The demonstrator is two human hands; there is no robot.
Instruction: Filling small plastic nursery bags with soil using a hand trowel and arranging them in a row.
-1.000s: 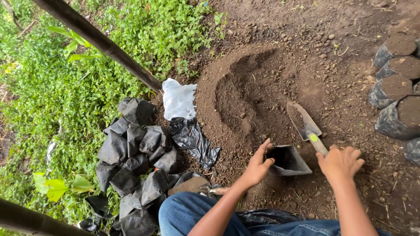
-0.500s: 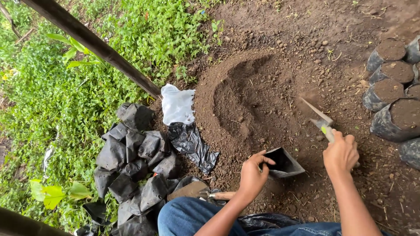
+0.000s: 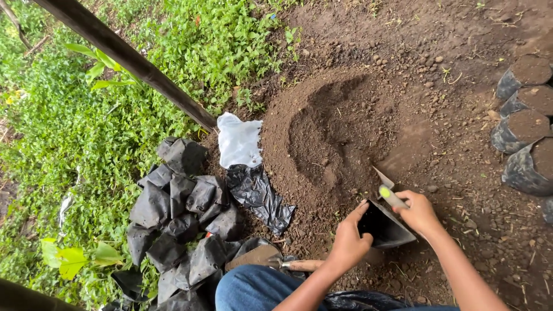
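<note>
My left hand [image 3: 350, 241] holds the rim of an empty black planting bag [image 3: 385, 226] on the ground, keeping its mouth open. My right hand [image 3: 419, 212] grips a trowel [image 3: 387, 189] by its yellow-green handle, with the blade tilted down over the bag's mouth. Just beyond lies a mound of loose brown soil [image 3: 328, 132] with a scooped hollow in its middle.
A heap of empty black bags [image 3: 178, 219] lies at the left, with a white plastic sheet [image 3: 239, 141] and a black one [image 3: 258, 196] beside it. Several soil-filled bags [image 3: 524, 129] stand at the right edge. A dark pole [image 3: 127, 60] slants over the grass. Another trowel [image 3: 271, 259] rests by my knee.
My right hand has brought the trowel from the right in over the bag's mouth, and its blade has tipped downward. My left hand stays on the bag's rim.
</note>
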